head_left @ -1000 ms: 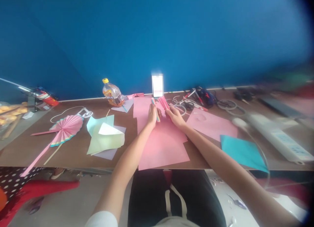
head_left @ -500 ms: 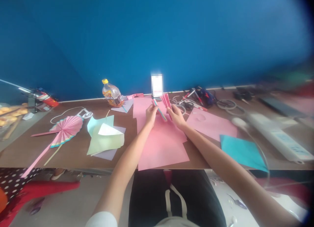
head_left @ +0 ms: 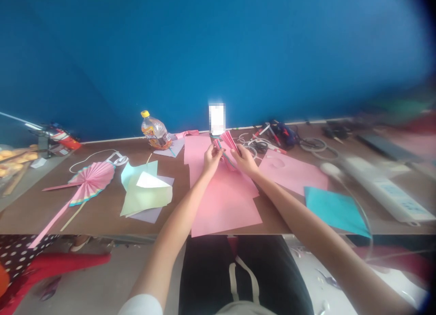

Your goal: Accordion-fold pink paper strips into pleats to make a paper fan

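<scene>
My left hand (head_left: 212, 159) and my right hand (head_left: 245, 160) are both closed on a pleated pink paper (head_left: 230, 141) with a blue and yellow edge strip. The folds stand up between the two hands, pressed together on the right side. Below them large sheets of pink paper (head_left: 223, 210) lie on the brown table (head_left: 102, 215). To the left rests a pink folded paper fan (head_left: 97, 178) with a blue and yellow rim and long pink strips.
Green, blue and white paper sheets (head_left: 148, 199) lie left of the pink paper. Behind them stands a plastic bottle (head_left: 155, 132) with a yellow cap. On the right are a teal sheet (head_left: 335, 210), a white power strip (head_left: 388, 192) and tangled cables (head_left: 315, 147). A blue wall (head_left: 218, 56) rises behind.
The pleated paper has tilted left at its top, and its coloured edge has turned between my fingers. My hands have shifted only slightly.
</scene>
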`<state>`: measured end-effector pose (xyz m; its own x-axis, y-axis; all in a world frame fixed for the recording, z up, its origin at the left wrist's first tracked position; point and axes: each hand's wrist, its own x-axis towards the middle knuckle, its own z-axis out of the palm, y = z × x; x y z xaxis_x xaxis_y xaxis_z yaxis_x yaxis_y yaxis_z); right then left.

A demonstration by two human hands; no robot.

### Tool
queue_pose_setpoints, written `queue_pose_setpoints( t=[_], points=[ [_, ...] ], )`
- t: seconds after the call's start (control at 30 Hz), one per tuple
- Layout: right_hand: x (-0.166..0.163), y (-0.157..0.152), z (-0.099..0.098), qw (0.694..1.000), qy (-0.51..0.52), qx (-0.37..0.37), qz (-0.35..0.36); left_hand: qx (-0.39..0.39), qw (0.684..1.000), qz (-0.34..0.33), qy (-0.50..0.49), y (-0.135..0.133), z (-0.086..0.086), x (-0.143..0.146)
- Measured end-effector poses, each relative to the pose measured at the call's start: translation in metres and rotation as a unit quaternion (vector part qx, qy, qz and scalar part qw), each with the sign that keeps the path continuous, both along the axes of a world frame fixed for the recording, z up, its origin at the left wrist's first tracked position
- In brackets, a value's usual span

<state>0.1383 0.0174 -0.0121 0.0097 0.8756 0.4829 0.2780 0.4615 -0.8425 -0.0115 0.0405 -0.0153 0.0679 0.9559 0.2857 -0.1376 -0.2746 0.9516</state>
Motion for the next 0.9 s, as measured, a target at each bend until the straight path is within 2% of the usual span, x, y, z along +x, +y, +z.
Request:
queue_pose_setpoints(
  t=[0.17,0.37,0.6,0.9],
  points=[
    [0.000,-0.004,0.003,1.000,0.001,-0.019,-0.003,-0.029,0.999,-0.014,-0.016,-0.002,0.001,0.002],
    [0.000,0.003,-0.007,1.000,-0.018,-0.008,0.017,-0.028,0.998,-0.039,-0.030,-0.001,-0.001,0.002],
    [0.000,-0.002,-0.005,0.999,-0.044,-0.011,0.008,-0.030,0.997,-0.065,-0.037,-0.001,-0.002,0.004],
    [-0.003,-0.004,-0.008,0.997,-0.072,0.001,-0.016,-0.024,0.998,-0.053,-0.024,0.001,-0.006,0.005]
  ],
)
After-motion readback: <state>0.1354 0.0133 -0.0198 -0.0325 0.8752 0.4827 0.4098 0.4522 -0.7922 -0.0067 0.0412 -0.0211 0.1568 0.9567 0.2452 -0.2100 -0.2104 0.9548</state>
